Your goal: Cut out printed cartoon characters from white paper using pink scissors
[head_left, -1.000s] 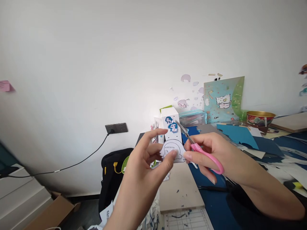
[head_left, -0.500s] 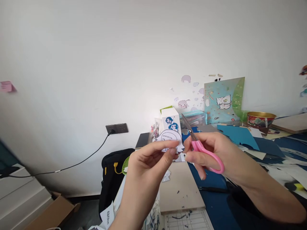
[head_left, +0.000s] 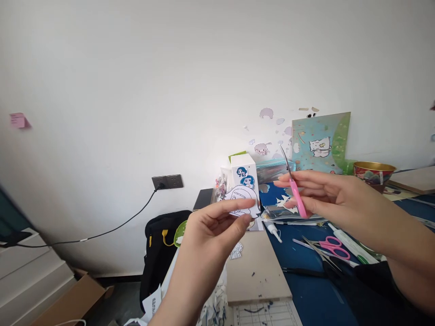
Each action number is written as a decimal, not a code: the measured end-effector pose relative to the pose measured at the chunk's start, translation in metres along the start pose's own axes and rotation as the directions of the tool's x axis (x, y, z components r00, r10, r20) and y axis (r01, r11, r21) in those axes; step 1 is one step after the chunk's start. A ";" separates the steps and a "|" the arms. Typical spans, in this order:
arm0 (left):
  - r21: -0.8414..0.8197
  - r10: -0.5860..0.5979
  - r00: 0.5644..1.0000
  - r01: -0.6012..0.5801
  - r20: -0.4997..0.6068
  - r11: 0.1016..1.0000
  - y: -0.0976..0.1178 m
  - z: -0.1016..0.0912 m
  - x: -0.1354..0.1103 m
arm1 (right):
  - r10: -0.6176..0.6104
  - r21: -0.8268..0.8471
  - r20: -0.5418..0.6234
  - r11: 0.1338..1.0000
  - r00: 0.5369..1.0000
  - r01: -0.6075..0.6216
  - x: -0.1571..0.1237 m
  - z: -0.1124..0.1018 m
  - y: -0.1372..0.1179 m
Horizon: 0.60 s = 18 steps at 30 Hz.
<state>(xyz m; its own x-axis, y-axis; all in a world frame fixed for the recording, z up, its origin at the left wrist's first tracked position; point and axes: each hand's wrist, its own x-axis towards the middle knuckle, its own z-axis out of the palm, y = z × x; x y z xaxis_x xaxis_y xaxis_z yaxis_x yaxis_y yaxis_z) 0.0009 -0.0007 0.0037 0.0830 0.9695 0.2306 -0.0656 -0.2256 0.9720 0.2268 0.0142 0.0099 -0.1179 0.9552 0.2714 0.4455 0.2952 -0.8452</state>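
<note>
- white paper cutout (head_left: pixel 239 198), black line-drawn cartoon figure on it: held up in the air over the desk's near-left corner, just in front of a tall white box w/ blue-haired cartoon stickers (head_left: pixel 245 174).
- L hand (head_left: pixel 207 228): pinches cutout's lower edge betw. thumb + fingertips. Only a small part is gripped, so the thin paper could flop, crease or tear if tugged.
- small pink-handled metal scissors (head_left: pixel 297 197): to the right of the cutout, not touching it. Blades point up and look closed.
- R hand (head_left: pixel 335 197): grasps scissors loosely, fingers mostly stretched. Can't tell if any finger is thru a loop. Likely risk is the handle slipping and the scissors dropping.
- If the blades come in at that angle, the tips could nick the L fingertips or cut into the drawn line.
- Below: second pink scissors (head_left: pixel 335 246), white glue bottle (head_left: pixel 273 229), clear plastic bag (head_left: pixel 292 213), paper scraps on dark blue desk mat (head_left: pixel 306 290). A dropped cutout could get lost or smeared there.
</note>
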 end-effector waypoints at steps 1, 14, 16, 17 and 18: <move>0.005 0.004 1.000 -0.004 0.001 1.000 0.000 -0.001 0.001 | -0.003 -0.031 -0.025 1.000 1.000 0.002 0.000 0.000 0.000; -0.025 0.008 0.994 -0.011 -0.110 1.000 0.003 0.000 0.004 | -0.176 -0.106 0.021 0.979 0.984 0.177 0.005 0.000 -0.002; -0.026 -0.009 0.996 0.007 -0.091 1.000 0.003 0.000 0.004 | -0.251 0.051 0.042 0.967 0.967 0.248 0.005 0.003 0.000; -0.028 -0.017 0.997 0.015 -0.074 0.999 0.003 -0.001 0.004 | -0.266 0.115 0.048 0.959 0.963 0.260 0.005 0.005 0.001; -0.031 -0.024 0.998 0.023 -0.057 0.999 0.003 -0.001 0.004 | -0.260 0.177 0.073 0.954 0.963 0.244 0.005 0.006 0.001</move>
<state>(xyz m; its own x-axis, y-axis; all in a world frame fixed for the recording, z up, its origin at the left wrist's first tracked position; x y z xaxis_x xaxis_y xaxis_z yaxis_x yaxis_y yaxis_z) -0.0001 0.0027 0.0074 0.0277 0.9786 0.2038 -0.0940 -0.2004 0.9752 0.2211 0.0198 0.0076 -0.2944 0.8446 0.4472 0.2392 0.5182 -0.8212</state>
